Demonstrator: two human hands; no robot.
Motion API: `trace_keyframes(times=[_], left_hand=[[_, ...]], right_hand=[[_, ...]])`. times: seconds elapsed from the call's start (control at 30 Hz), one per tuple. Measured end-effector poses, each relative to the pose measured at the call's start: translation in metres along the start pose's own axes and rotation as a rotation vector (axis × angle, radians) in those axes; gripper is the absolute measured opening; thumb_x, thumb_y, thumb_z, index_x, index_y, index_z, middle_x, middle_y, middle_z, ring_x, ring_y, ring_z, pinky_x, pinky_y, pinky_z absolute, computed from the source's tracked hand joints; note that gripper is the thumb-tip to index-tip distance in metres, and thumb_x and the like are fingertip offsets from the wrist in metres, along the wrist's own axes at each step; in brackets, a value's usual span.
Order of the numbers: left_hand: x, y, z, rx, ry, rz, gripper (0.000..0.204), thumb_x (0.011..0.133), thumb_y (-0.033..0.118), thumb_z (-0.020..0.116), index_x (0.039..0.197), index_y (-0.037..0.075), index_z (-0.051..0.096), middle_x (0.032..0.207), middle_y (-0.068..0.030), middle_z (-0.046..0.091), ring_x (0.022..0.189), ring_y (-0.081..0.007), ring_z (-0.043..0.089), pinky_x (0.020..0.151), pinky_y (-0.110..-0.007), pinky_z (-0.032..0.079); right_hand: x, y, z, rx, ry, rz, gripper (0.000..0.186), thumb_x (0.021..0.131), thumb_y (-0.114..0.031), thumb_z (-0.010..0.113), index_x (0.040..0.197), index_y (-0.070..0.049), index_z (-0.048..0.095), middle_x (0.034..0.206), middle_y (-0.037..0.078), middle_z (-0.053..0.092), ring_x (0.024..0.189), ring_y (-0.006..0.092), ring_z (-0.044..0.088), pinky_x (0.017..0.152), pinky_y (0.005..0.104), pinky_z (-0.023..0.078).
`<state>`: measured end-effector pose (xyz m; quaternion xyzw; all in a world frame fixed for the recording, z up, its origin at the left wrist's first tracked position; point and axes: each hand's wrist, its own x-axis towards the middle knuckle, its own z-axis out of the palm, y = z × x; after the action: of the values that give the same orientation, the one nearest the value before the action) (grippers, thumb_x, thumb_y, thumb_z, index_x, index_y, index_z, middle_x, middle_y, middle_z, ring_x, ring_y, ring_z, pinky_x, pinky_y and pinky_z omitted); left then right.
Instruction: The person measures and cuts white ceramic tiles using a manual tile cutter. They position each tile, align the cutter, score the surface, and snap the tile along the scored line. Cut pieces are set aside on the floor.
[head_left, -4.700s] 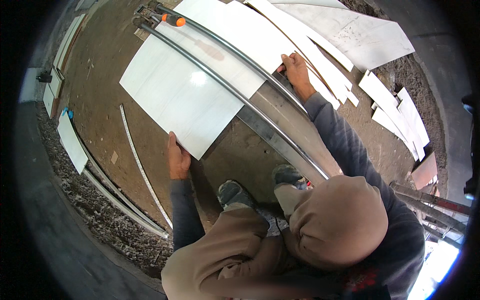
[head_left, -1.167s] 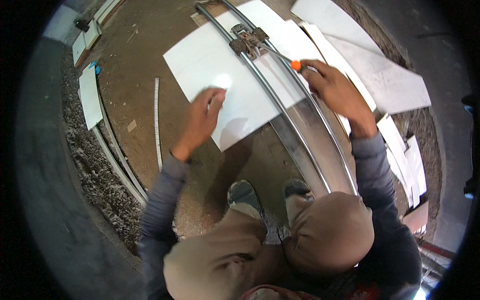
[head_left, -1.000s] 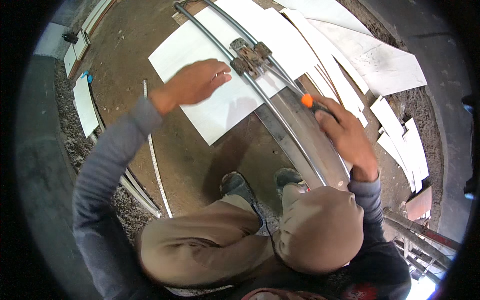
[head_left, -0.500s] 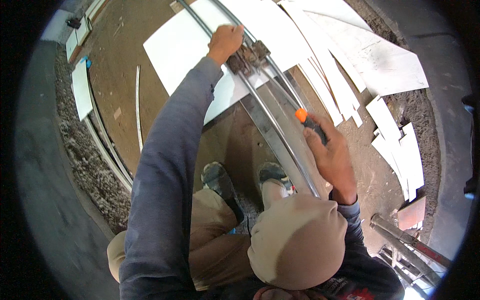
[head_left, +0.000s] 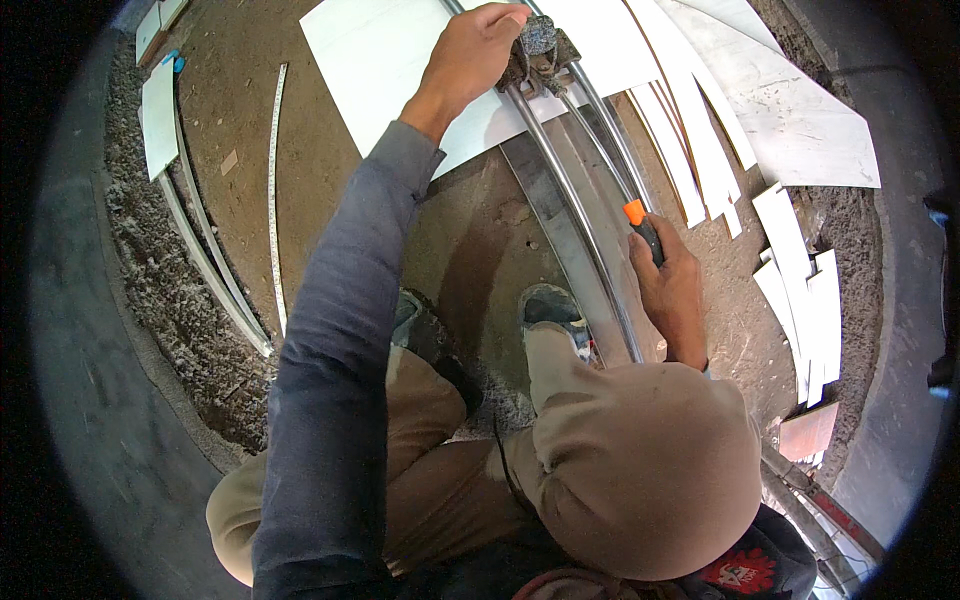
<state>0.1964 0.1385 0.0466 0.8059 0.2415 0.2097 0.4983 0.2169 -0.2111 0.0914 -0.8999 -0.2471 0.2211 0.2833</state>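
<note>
A manual tile cutter with two chrome rails stretches away from me over a large white tile. My left hand is closed at the left side of the dirty metal sliding carriage, its fingertips against the carriage top. From the carriage a thin rod runs back to a dark lever handle with an orange collar. My right hand wraps round that handle, beside the right rail. Beneath the rails, the cutter's grey base shows in front of the tile's near edge.
Long white tile strips and a larger tile piece lie on the right. Narrow offcuts are nearer, above metal bars. A thin strip lies left on the dusty floor. My shoes flank the cutter's near end.
The view has shifted, so the cutter and tile appear higher in the picture. My left hand has moved to the carriage's left side. My right hand keeps its hold on the lever handle.
</note>
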Motion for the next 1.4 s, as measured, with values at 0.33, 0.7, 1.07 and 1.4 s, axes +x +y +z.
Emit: trace_keyframes(times=[0.33,0.7,1.07,1.4], left_hand=[[-0.127,-0.013,0.092,-0.865,0.585,-0.805,0.039,0.112,0.036,0.042,0.086,0.009,0.054,0.072,-0.0009,0.054,0.062,-0.0128,0.053,0.055,-0.032,0.044],[-0.131,-0.078,0.103,-1.279,0.851,-0.917,0.025,0.110,0.027,0.054,0.125,0.007,0.055,0.113,-0.0040,0.062,0.105,-0.0170,0.065,0.100,-0.033,0.054],[-0.132,-0.091,0.097,-1.252,0.806,-0.910,0.020,0.111,0.022,0.051,0.119,0.004,0.057,0.103,-0.0080,0.066,0.094,-0.0204,0.072,0.090,-0.035,0.063],[-0.138,-0.094,0.096,-1.312,0.770,-0.826,0.023,0.112,0.020,0.049,0.116,-0.002,0.055,0.106,-0.0126,0.067,0.096,-0.0224,0.072,0.091,-0.035,0.065]], right_hand=[[0.001,0.004,0.006,0.033,0.062,-0.003,0.030,0.098,-0.023,0.068,0.122,-0.005,0.067,0.093,0.027,0.071,0.089,0.0436,0.073,0.075,0.0473,0.056],[0.003,0.006,0.005,0.114,0.050,-0.009,0.032,0.097,-0.022,0.068,0.123,-0.003,0.067,0.089,0.025,0.071,0.081,0.0380,0.073,0.072,0.0426,0.055],[0.002,0.007,0.002,0.133,0.047,-0.043,0.029,0.097,-0.021,0.069,0.120,-0.003,0.067,0.089,0.025,0.071,0.080,0.0368,0.074,0.072,0.0415,0.055],[0.002,0.006,0.004,0.099,0.049,-0.006,0.032,0.097,-0.022,0.069,0.123,-0.004,0.068,0.085,0.023,0.070,0.074,0.0329,0.073,0.068,0.0410,0.055]])
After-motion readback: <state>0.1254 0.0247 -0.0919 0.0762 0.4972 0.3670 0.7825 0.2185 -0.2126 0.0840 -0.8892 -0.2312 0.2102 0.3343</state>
